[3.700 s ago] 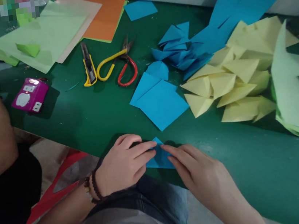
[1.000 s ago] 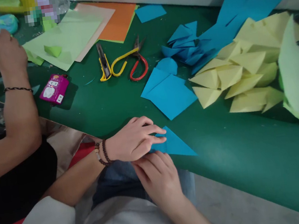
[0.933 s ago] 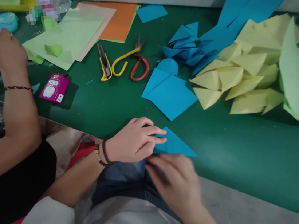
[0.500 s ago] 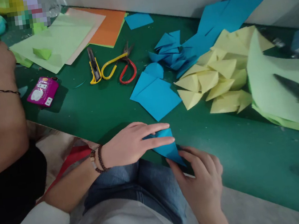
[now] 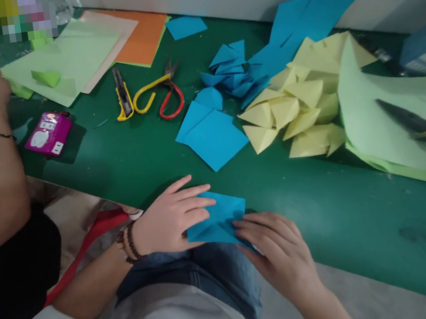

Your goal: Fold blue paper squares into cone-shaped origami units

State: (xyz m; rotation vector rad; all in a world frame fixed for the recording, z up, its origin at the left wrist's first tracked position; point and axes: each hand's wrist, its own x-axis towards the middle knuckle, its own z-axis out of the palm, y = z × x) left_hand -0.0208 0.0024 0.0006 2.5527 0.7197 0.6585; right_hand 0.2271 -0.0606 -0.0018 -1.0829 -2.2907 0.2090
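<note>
Craft worktable (image 5: 361, 213), folded yellow papers (image 5: 306, 94), cutter (image 5: 124, 100)

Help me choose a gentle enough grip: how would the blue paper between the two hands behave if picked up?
The blue paper is probably light and flexible, since it looks thin. It would likely bend first along the fold that seems to show across its lower part. It seems unlikely to roll, given its broad, mostly flat face.

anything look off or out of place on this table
Only small things: the scissors lie splayed open, oddly pairing a yellow handle with a red one, and a dark smudge marks the green table at right. No tear shows in the held blue paper.
</note>
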